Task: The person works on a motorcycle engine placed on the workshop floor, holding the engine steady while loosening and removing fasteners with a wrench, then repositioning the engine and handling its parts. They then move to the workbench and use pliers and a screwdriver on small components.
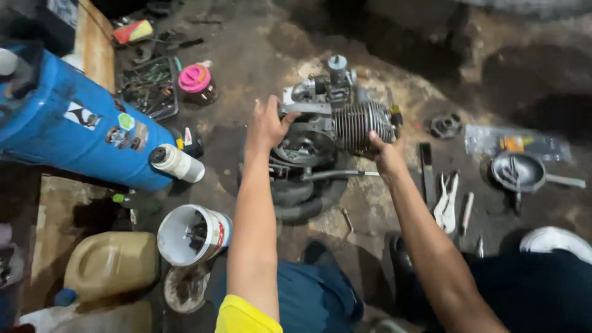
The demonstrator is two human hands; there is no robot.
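A grey metal small engine with ribbed cooling fins (336, 120) sits at the upper centre of the frame on a black rubber tyre (305, 194) on the dirty floor. The left hand (266, 125) grips the engine's left casing, fingers curled over its edge. The right hand (385, 154) cups the finned cylinder from below; how tightly it closes is hard to tell. Left of the arms stand a white plastic bucket (192, 234) and a blue barrel (74, 123); white-handled pliers (447, 206) lie at right.
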